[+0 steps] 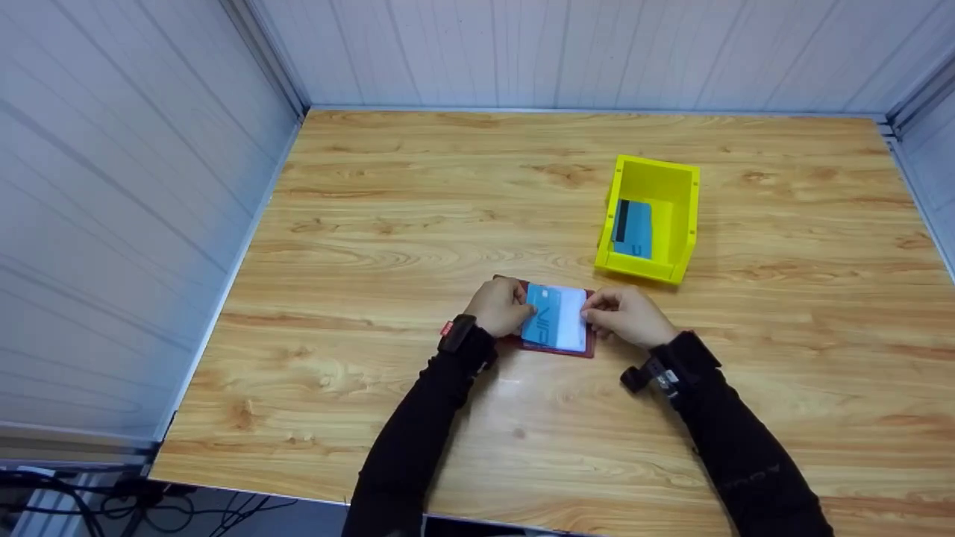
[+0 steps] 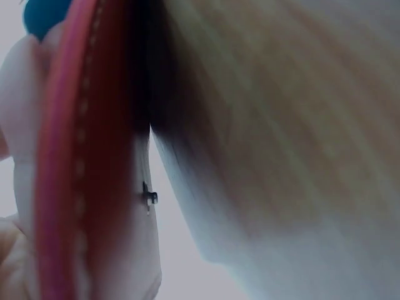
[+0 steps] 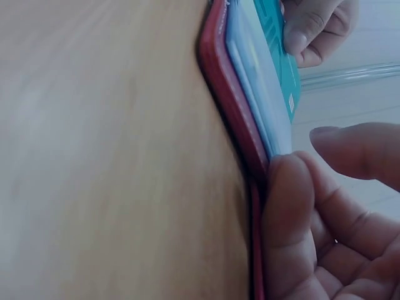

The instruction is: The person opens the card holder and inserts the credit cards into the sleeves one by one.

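On the wood-grain table (image 1: 388, 276), over the white insert (image 1: 573, 321) of a red stitched wallet (image 2: 100, 175), the step appears to be positioning a blue rectangular plastic card (image 1: 543, 317); next calls for steady alignment; the left hand (image 1: 498, 307) pinches the card; the right hand (image 1: 628, 317) curls fingers at the insert's edge, pinch unconfirmed.

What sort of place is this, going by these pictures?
It looks like an indoor booth or small workstation, though I can't be sure: a wood-grain table with pale panelled walls around it, and loose black cables below one corner.
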`<state>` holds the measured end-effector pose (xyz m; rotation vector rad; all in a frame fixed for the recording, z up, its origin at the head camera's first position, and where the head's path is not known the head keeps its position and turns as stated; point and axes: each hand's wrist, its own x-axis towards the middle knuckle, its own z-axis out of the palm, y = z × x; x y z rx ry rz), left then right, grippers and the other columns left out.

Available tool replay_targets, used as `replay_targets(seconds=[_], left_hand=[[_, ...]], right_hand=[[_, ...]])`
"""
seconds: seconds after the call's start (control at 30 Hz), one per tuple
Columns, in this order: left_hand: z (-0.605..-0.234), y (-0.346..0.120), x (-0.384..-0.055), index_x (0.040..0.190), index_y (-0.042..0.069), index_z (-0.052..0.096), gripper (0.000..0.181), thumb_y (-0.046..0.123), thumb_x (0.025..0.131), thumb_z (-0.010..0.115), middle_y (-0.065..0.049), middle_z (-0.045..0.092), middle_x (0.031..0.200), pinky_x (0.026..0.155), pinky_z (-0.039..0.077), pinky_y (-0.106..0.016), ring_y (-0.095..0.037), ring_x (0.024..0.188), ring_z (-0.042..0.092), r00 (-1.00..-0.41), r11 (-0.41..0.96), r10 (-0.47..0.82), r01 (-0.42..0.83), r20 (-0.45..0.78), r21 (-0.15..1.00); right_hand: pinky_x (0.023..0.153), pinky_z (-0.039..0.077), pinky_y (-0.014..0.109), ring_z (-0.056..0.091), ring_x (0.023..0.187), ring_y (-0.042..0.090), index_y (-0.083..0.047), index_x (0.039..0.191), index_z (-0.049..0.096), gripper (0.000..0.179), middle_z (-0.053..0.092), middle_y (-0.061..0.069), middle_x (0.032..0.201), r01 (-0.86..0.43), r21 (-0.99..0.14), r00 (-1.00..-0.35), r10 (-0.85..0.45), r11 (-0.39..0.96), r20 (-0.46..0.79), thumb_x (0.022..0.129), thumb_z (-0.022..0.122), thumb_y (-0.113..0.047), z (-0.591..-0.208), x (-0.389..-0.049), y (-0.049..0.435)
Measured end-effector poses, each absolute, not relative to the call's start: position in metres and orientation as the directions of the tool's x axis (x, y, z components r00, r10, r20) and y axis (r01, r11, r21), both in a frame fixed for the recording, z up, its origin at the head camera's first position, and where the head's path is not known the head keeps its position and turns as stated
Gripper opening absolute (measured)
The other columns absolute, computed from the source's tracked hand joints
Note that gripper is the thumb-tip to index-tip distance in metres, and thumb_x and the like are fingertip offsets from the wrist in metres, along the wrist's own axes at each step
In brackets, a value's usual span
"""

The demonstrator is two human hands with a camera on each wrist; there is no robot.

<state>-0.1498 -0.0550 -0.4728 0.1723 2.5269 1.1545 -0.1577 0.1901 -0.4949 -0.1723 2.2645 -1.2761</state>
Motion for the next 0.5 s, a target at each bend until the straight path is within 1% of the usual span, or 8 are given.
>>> replay_targets(seconds=[0.13,0.3,0.5], left_hand=[[-0.473,-0.053,-0.152,0.067,0.012,0.051,0.028,0.016,0.090,0.066,0.006,0.047,0.056,0.054,0.038,-0.020,-0.009,0.053,0.049,-0.933,0.702,0.277,0.033,-0.230,0.711],[-0.473,-0.049,-0.153,0.060,0.016,0.046,0.034,0.018,0.089,0.063,0.007,0.044,0.057,0.054,0.034,-0.022,-0.011,0.055,0.045,-0.934,0.771,0.283,0.085,-0.220,0.631],[-0.473,-0.043,-0.153,0.056,0.016,0.047,0.037,0.017,0.090,0.062,0.007,0.047,0.050,0.047,0.034,-0.021,-0.009,0.046,0.047,-0.927,0.758,0.289,0.069,-0.239,0.649]], right_hand=[[0.062,0.052,0.024,0.060,0.070,0.016,-0.003,0.105,0.068,0.021,0.065,0.006,0.091,0.141,-0.826,-0.854,-0.355,0.545,-0.380,0.094,0.064,-0.021,-0.497,-0.158,0.190],[0.062,0.052,0.024,0.060,0.071,0.016,-0.005,0.106,0.068,0.022,0.065,0.006,0.092,0.151,-0.824,-0.849,-0.354,0.547,-0.391,0.094,0.064,-0.023,-0.498,-0.159,0.190],[0.063,0.052,0.024,0.060,0.071,0.016,-0.004,0.106,0.068,0.023,0.066,0.006,0.092,0.160,-0.826,-0.847,-0.355,0.541,-0.397,0.094,0.064,-0.023,-0.499,-0.159,0.190]])
